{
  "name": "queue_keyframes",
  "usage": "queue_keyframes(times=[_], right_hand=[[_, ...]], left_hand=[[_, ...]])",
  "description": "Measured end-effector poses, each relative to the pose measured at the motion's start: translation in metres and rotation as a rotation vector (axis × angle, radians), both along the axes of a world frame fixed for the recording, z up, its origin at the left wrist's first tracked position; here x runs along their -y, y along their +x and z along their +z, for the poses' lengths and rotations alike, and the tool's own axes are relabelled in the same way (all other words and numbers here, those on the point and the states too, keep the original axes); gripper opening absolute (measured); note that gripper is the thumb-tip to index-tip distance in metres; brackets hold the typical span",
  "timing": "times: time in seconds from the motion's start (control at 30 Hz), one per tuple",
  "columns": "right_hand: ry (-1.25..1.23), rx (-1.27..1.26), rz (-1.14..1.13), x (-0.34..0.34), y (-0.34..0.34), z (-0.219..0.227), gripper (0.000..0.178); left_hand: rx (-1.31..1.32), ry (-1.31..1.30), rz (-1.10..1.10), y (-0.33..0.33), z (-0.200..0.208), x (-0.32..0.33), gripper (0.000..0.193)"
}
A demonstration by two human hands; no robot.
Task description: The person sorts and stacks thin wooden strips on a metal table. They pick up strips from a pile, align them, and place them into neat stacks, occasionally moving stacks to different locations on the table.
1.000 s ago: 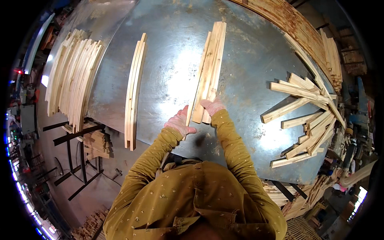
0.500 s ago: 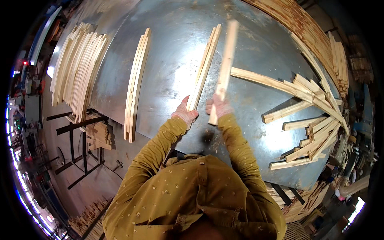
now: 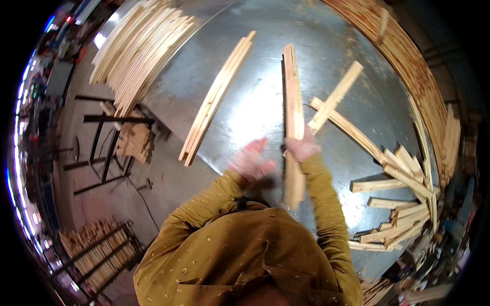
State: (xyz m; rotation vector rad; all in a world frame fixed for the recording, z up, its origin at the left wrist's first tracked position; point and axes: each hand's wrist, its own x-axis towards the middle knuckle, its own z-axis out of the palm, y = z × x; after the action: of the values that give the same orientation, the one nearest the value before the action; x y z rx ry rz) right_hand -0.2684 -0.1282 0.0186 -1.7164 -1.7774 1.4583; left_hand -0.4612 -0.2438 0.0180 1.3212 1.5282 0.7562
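Observation:
My right hand (image 3: 304,146) is closed around long pale wooden strips (image 3: 292,97), laid side by side and pointing away from me. Its thumb crosses their top face. To the left, my left hand (image 3: 251,160) is spread and slightly blurred, apart from the strips. Just beyond my right hand, a shorter-looking strip (image 3: 341,92) slants across another strip (image 3: 352,130); its near end is close to my fingers. Whether my hand touches that end I cannot tell.
On the metal table (image 3: 250,109), another bundle of strips (image 3: 218,99) lies left of my hands. A large stack (image 3: 145,48) stands at the far left. Fanned, overlapping strips (image 3: 403,224) cover the right side. A wooden board edge (image 3: 403,56) borders the far right.
My left hand has let go of the strips and spread its fingers. My right hand now grips strips in front of me; a strip lies slanted to its right. The view has turned.

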Motion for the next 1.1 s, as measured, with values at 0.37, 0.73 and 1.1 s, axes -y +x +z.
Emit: queue_keyframes(times=[0.37,0.73,1.1], right_hand=[[1.067,0.497,1.054,-0.140,-0.063,0.027,0.008],[0.450,0.950,-0.120,-0.066,-0.106,-0.027,0.070],[-0.013,0.099,0.035,0.003,0.051,0.000,0.079]], left_hand=[[-0.734,-0.431,0.212,-0.181,-0.003,-0.028,0.073],[-0.979,-0.382,0.179,-0.163,-0.042,-0.019,0.109],[1.471,-0.806,-0.139,0.046,-0.041,-0.058,0.046]])
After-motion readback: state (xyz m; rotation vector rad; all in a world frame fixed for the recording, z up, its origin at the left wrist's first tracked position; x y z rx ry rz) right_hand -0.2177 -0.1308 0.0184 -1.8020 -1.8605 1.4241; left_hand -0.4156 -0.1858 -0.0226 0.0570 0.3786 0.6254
